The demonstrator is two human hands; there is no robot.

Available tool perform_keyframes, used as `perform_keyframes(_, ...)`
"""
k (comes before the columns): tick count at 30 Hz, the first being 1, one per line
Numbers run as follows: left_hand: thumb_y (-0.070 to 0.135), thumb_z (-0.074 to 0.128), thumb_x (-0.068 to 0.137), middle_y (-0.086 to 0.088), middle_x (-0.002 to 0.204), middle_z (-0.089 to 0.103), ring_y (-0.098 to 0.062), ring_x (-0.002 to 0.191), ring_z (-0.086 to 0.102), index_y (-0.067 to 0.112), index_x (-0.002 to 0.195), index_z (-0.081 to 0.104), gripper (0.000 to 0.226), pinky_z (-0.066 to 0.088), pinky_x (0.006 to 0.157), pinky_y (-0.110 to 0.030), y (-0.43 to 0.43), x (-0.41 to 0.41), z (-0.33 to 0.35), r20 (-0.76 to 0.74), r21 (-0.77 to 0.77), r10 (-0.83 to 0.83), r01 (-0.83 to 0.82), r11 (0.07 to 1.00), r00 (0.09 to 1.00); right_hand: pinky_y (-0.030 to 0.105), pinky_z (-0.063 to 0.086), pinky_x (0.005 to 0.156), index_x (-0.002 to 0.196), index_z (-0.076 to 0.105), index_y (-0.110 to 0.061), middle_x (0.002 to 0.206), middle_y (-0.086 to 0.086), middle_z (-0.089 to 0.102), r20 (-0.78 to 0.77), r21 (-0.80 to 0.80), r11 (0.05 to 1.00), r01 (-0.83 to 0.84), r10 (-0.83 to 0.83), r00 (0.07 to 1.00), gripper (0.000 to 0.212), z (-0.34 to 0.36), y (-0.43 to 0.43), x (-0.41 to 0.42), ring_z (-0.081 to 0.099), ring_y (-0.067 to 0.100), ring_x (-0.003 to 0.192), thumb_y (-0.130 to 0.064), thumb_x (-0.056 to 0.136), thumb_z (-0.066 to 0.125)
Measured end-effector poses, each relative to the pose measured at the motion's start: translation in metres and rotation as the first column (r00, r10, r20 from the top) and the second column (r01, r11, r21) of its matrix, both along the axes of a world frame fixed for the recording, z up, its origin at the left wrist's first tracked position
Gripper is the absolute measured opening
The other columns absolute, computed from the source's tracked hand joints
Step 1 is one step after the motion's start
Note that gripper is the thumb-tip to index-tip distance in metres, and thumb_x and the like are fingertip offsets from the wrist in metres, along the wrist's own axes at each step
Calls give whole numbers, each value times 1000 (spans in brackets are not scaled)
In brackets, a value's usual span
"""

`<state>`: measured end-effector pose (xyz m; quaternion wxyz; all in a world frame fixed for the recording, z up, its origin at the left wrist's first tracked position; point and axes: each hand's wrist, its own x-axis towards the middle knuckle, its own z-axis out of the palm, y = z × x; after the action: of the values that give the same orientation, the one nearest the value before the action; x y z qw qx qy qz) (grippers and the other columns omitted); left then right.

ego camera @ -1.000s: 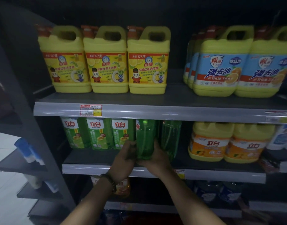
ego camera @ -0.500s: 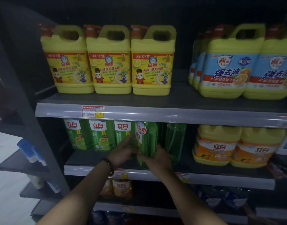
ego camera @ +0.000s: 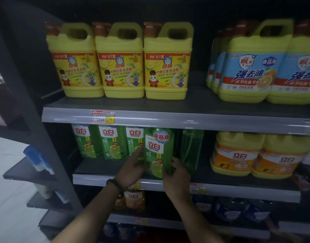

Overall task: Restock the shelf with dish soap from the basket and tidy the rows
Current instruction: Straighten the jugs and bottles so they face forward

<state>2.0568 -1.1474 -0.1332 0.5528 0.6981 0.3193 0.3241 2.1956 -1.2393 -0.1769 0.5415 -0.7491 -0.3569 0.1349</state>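
Three yellow jugs [ego camera: 119,60] with lemon labels stand at eleven o'clock on the top shelf. At two o'clock are blue-labelled jugs [ego camera: 252,67]: two front ones, with perhaps two or three more behind the left one, too overlapped to count surely. Centre row holds five green bottles [ego camera: 112,142]: three labelled at nine o'clock, one turned bottle [ego camera: 157,151], one bare-backed bottle [ego camera: 192,149]. Two orange-labelled jugs [ego camera: 236,155] sit at four o'clock. Two hands appear.
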Motion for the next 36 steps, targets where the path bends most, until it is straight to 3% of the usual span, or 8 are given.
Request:
perform_keyframes(6,-19,59,94,8,129,75,-13,121,70,19,136,60,56,59,93,-26,-20,-25,-6,80,31,14,-16,999,997,38,58,98,140,64,-36,128,-13,74,10,-80,975,-205,207,978,50,10,-6,-8,69,15,117,-11,97,63)
perform_keyframes(14,-13,66,91,3,133,72,-17,126,67,21,142,55,62,58,94,-24,0,-73,-23,80,38,177,-181,983,981,31,56,99,147,57,-38,135,-11,72,33,-190,890,-414,427,904,56,17,34,-46,67,15,123,-9,99,60)
perform_keyframes(19,3,66,85,14,137,69,-7,128,64,30,145,52,67,55,100,-25,16,-112,-22,62,82,238,-242,967,969,32,50,111,157,45,-38,149,-10,62,26,-227,843,-487,506,862,70,9,65,-88,57,14,138,-9,96,65)
perform_keyframes(21,8,65,84,13,140,67,-9,130,63,34,148,49,71,54,103,-29,24,-126,-24,42,78,257,-259,963,966,37,49,115,160,37,-40,155,-10,56,30,-243,833,-498,519,854,78,6,77,-105,53,15,143,-19,94,71)
perform_keyframes(24,4,68,81,10,131,69,-5,125,64,38,135,48,66,56,92,-17,37,-144,-31,65,31,336,-339,940,940,44,50,115,165,26,-37,159,-4,52,23,-286,794,-537,565,824,95,0,98,-127,52,18,143,-39,80,69)
perform_keyframes(27,4,70,77,13,131,60,4,122,61,40,133,45,71,55,94,-18,47,-159,-31,30,57,412,-413,909,911,45,50,116,167,14,-42,163,-1,46,15,-337,761,-555,594,805,100,1,112,-148,49,23,146,-25,86,69)
perform_keyframes(31,2,65,85,24,119,34,-6,123,33,63,131,28,84,33,110,-24,57,-171,-35,-127,149,484,-465,872,866,45,46,118,167,0,-46,169,1,37,17,-371,718,-589,640,768,108,0,127,-170,41,25,151,-9,91,67)
perform_keyframes(36,-10,67,90,2,131,30,-11,130,32,28,155,31,84,23,102,-4,68,-185,-51,-214,145,493,-472,870,843,49,55,108,165,-8,-47,161,4,47,-48,-393,694,-603,639,768,122,0,148,-189,53,29,140,-21,87,81)
